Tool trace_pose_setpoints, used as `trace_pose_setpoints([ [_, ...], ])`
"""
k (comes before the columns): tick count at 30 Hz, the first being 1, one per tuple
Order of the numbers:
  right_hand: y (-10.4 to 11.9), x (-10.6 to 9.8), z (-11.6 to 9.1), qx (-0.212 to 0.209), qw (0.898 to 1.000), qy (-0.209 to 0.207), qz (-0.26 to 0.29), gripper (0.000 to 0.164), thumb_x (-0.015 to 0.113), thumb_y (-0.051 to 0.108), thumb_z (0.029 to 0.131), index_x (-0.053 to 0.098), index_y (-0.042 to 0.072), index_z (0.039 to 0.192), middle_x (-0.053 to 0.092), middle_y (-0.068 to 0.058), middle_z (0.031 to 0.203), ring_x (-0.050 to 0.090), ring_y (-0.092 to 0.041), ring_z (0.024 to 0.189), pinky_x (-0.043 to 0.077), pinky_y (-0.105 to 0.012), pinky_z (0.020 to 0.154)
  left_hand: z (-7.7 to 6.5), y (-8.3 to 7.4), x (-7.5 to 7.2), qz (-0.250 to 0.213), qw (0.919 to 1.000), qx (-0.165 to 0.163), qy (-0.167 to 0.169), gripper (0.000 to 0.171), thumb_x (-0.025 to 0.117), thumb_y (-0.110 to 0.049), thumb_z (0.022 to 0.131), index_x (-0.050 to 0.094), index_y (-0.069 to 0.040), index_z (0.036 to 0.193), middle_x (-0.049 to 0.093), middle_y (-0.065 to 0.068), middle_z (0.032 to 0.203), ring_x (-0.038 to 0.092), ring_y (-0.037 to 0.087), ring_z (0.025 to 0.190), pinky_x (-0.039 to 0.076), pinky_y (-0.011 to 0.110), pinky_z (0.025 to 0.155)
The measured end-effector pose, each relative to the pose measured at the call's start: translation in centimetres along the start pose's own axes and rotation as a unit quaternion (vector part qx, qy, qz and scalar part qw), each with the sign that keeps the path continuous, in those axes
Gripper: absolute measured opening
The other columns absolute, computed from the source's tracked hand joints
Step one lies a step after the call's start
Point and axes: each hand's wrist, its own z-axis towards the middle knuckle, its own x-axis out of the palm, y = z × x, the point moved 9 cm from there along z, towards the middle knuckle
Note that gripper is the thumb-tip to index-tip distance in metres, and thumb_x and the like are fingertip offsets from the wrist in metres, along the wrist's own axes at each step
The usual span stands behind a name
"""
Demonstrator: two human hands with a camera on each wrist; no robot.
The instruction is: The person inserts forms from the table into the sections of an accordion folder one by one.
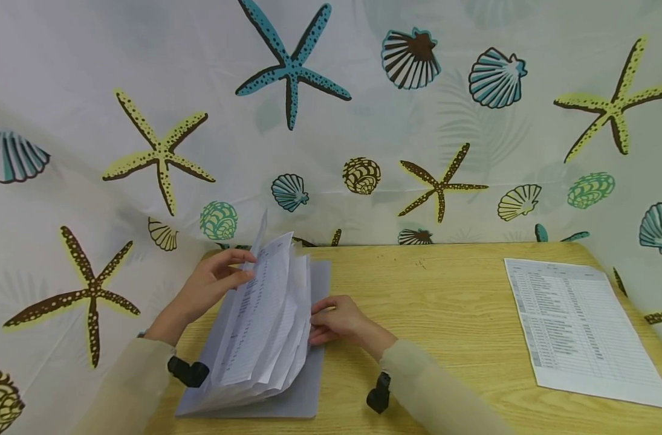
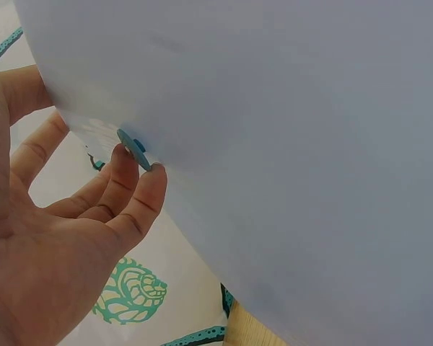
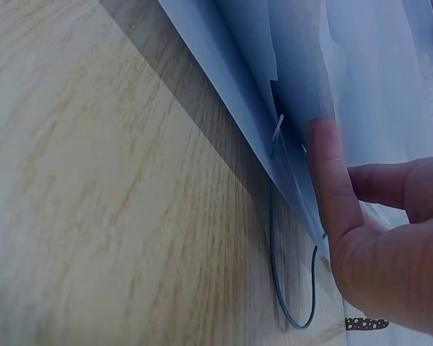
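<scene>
A pale blue-grey folder (image 1: 321, 362) lies on the table with a thick stack of printed sheets (image 1: 265, 320) standing up and fanned inside it. My left hand (image 1: 213, 281) holds the folder's raised cover (image 2: 289, 144) by its edge. In the left wrist view, a teal button (image 2: 133, 149) on that cover sits against the fingertips. At the right side of the stack, my right hand (image 1: 336, 320) pinches sheet edges; how many sheets it grips is hidden. A dark cord loop (image 3: 274, 267) hangs from the folder's edge in the right wrist view.
A separate printed sheet (image 1: 581, 326) lies flat at the right of the wooden table (image 1: 428, 302). Behind and along both sides hangs a white cloth (image 1: 363, 121) printed with starfish and shells.
</scene>
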Motion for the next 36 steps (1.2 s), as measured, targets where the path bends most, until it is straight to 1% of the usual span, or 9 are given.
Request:
trace_pose_setpoints([
  [3, 0.1, 0.2, 0.0, 0.000, 1.000, -0.001, 0.000, 0.027, 0.060, -0.008, 0.098, 0.061, -0.010, 0.125, 0.074, -0.020, 0.084, 0.072, -0.016, 0.063, 0.065, -0.037, 0.068, 0.0, 0.0, -0.1, 0.004, 1.0000, 0.001, -0.001, 0.024, 0.067, -0.014, 0.103, 0.066, -0.009, 0.126, 0.063, -0.003, 0.129, 0.066, 0.009, 0.099, 0.055, 0.026, 0.082],
  [8, 0.1, 0.3, 0.1, 0.001, 1.000, -0.003, -0.004, 0.026, 0.060, -0.007, 0.099, 0.061, -0.009, 0.125, 0.073, -0.017, 0.082, 0.072, -0.016, 0.063, 0.065, -0.036, 0.069, 0.1, 0.1, 0.0, 0.003, 1.0000, 0.000, 0.000, 0.026, 0.067, -0.014, 0.103, 0.065, -0.005, 0.127, 0.063, -0.007, 0.128, 0.066, 0.009, 0.100, 0.055, 0.026, 0.083],
  [12, 0.1, 0.2, 0.0, 0.003, 1.000, -0.001, -0.005, 0.026, 0.060, -0.006, 0.099, 0.062, -0.009, 0.125, 0.073, -0.016, 0.081, 0.072, -0.015, 0.063, 0.065, -0.036, 0.069, 0.1, 0.1, 0.1, 0.004, 1.0000, 0.000, 0.001, 0.024, 0.067, -0.014, 0.103, 0.066, -0.007, 0.126, 0.062, -0.008, 0.128, 0.067, 0.009, 0.101, 0.055, 0.026, 0.083],
  [17, 0.1, -0.2, -0.2, 0.006, 1.000, -0.002, -0.002, 0.027, 0.060, -0.005, 0.100, 0.062, -0.010, 0.126, 0.073, -0.018, 0.087, 0.073, -0.017, 0.065, 0.065, -0.038, 0.070, 0.1, -0.1, 0.1, -0.001, 1.0000, -0.001, -0.001, 0.023, 0.067, -0.014, 0.103, 0.067, -0.011, 0.125, 0.063, -0.008, 0.128, 0.067, 0.008, 0.101, 0.055, 0.025, 0.082],
  [21, 0.1, -1.0, -0.5, 0.009, 1.000, -0.004, 0.000, 0.029, 0.059, -0.001, 0.102, 0.062, -0.010, 0.130, 0.074, -0.018, 0.092, 0.075, -0.019, 0.070, 0.065, -0.040, 0.072, 0.1, -0.3, 0.1, -0.006, 1.0000, 0.003, -0.005, 0.024, 0.067, -0.012, 0.102, 0.067, -0.008, 0.126, 0.063, -0.007, 0.127, 0.067, 0.008, 0.099, 0.055, 0.024, 0.081],
  [24, 0.0, -2.3, -1.0, 0.009, 1.000, -0.010, -0.002, 0.033, 0.060, 0.002, 0.103, 0.061, -0.010, 0.133, 0.075, -0.018, 0.096, 0.077, -0.021, 0.073, 0.065, -0.041, 0.075, 0.1, -0.2, 0.3, -0.005, 0.9999, 0.007, -0.010, 0.026, 0.068, -0.010, 0.102, 0.066, -0.003, 0.127, 0.063, -0.003, 0.126, 0.067, 0.008, 0.096, 0.055, 0.024, 0.079],
  [28, 0.2, -4.7, -2.2, 0.009, 1.000, -0.024, -0.004, 0.038, 0.060, 0.005, 0.103, 0.056, -0.012, 0.137, 0.076, -0.024, 0.103, 0.078, -0.022, 0.077, 0.065, -0.044, 0.080, 0.2, 0.1, 0.8, -0.003, 1.0000, 0.001, -0.007, 0.030, 0.068, -0.010, 0.102, 0.063, 0.000, 0.129, 0.064, -0.001, 0.124, 0.066, 0.007, 0.095, 0.055, 0.024, 0.078],
  [31, 0.6, -7.0, -3.1, 0.001, 0.999, -0.036, -0.012, 0.041, 0.060, 0.006, 0.104, 0.054, -0.013, 0.140, 0.075, -0.027, 0.110, 0.079, -0.022, 0.080, 0.065, -0.044, 0.082, 0.3, 0.3, 1.1, -0.003, 1.0000, -0.005, -0.001, 0.031, 0.067, -0.011, 0.102, 0.062, 0.002, 0.130, 0.063, -0.004, 0.123, 0.065, 0.007, 0.095, 0.054, 0.025, 0.078],
  [36, 1.4, -11.4, -4.8, -0.010, 0.997, -0.072, -0.034, 0.042, 0.061, 0.010, 0.106, 0.054, -0.011, 0.142, 0.075, -0.024, 0.112, 0.078, -0.018, 0.081, 0.065, -0.039, 0.080, 0.5, 0.3, 1.5, 0.005, 0.9999, -0.014, 0.000, 0.032, 0.067, -0.013, 0.103, 0.061, 0.001, 0.131, 0.063, 0.000, 0.123, 0.065, 0.008, 0.093, 0.055, 0.025, 0.077],
])
